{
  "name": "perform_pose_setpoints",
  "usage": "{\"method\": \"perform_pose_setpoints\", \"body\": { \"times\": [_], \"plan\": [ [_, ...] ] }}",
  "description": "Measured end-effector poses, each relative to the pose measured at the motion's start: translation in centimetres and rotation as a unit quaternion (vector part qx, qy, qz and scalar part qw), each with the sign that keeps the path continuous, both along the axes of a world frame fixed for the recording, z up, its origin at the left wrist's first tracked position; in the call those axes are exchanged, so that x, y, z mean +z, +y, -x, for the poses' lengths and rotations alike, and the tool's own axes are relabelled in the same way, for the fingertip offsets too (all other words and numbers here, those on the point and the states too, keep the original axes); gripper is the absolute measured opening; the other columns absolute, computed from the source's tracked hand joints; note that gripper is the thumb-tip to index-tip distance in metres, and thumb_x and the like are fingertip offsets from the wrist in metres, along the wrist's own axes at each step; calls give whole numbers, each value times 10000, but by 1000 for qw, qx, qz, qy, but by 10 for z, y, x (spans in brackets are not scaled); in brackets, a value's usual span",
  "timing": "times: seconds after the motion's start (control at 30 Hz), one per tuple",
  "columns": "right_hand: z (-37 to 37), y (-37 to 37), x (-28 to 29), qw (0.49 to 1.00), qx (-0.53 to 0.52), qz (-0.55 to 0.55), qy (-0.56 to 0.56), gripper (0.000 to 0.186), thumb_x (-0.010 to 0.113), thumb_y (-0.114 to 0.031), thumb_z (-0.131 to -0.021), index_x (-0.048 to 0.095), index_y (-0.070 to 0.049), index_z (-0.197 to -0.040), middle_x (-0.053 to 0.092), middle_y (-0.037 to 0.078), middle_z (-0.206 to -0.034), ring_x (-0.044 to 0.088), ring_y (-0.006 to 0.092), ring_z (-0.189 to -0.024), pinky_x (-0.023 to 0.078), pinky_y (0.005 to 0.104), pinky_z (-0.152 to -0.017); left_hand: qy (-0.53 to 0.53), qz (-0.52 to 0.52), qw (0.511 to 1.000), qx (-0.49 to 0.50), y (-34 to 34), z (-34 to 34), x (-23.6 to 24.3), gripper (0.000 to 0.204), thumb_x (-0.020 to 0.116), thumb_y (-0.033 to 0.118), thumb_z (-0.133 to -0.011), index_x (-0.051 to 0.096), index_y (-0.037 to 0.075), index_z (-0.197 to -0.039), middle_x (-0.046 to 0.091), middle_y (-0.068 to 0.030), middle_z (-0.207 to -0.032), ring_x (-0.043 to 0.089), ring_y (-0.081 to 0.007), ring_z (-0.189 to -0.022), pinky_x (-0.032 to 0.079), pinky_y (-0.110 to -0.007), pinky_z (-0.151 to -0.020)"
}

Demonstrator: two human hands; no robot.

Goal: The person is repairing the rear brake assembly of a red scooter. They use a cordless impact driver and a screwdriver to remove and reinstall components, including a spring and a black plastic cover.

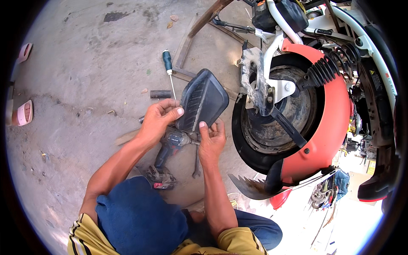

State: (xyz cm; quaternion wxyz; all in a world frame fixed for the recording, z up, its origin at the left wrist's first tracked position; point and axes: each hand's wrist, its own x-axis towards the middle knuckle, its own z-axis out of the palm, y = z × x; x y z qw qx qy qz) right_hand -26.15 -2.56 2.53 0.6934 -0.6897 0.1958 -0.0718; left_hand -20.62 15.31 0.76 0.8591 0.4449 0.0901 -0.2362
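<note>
I hold a black ribbed plastic cover [204, 100] between both hands. My left hand [163, 117] pinches its lower left edge, and my right hand [211, 140] grips its bottom edge with the thumb on top. Just behind the cover lie a green-handled screwdriver [167, 61] and a dark short tube [160, 94]. Under my hands on the ground are a cordless drill [168, 146] and a wrench [196, 169], partly hidden.
At the right, a two-wheeler's wheel with red fender [323, 136] and shock absorber [321, 72] stands close by. A metal frame [203, 20] rests behind the tools. Another person's foot in a pink sandal [24, 114] is at the far left.
</note>
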Motion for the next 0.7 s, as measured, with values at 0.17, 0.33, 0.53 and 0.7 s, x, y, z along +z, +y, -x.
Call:
{"method": "perform_pose_setpoints", "body": {
  "times": [0.17, 0.33, 0.53, 0.7],
  "plan": [
    [2, 1, -6, 1000, -4, -24, -7, 445, 692, 18, -1007, 499, 66, -1405, 698, 181, -1275, 668, 183, -1130, 522, 299, -985, 17, 67, 998, -11, 0, -3, -1, 232, 749, 151, -997, 681, 6, -1166, 734, -50, -1038, 682, -104, -922, 542, -280, -815],
    [2, 2, -14, 999, 6, -43, 18, 352, 716, 5, -994, 562, 56, -1306, 725, 175, -1218, 673, 180, -1104, 524, 305, -980, 7, 109, 992, -58, 3, 0, 0, 221, 758, 156, -989, 674, 28, -1149, 716, -33, -946, 684, -95, -839, 559, -267, -709],
    [0, 6, -8, 996, -4, -31, 78, 306, 725, 14, -973, 587, 46, -1244, 742, 168, -1179, 681, 178, -1072, 525, 313, -976, 8, 81, 995, -62, 9, 2, -6, 233, 762, 167, -984, 671, 4, -1123, 730, -61, -906, 690, -122, -698, 573, -299, -538],
    [-3, 4, -8, 999, -7, 18, 51, 327, 725, 10, -966, 592, 63, -1260, 745, 180, -1177, 690, 184, -1042, 534, 313, -958, 29, 57, 997, -47, 6, 2, -8, 244, 785, 188, -977, 683, 5, -1103, 706, -31, -905, 653, -103, -762, 551, -287, -653]
  ]
}}
